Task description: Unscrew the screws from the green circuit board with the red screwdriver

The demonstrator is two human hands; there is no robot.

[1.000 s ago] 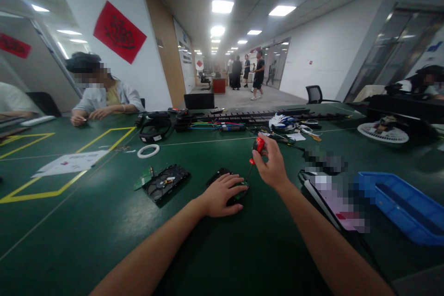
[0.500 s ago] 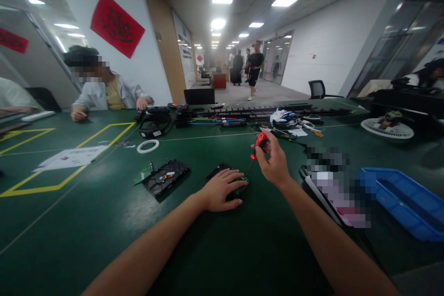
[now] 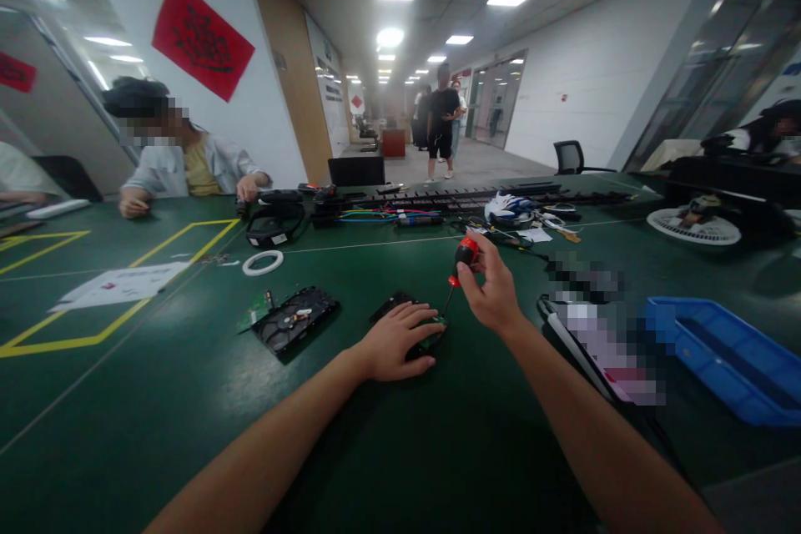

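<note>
My left hand lies flat with fingers spread over a dark hard drive, covering much of it. A strip of green circuit board shows past the fingers. Held in my right hand is a red and black screwdriver, its handle between thumb and fingers. The shaft slants down, with the tip at the board's far right end; exact contact is too small to make out. To the left rests an opened hard drive, with a loose green circuit board beside it.
A white ring and a paper sheet lie to the left. Cables and black strips run along the back. On the right are a blue tray and a white round part. A person sits across the table.
The screwdriver's handle has turned in my right hand, showing more black now. My left hand stays on the hard drive. The view has shifted slightly, and people in the background have moved.
</note>
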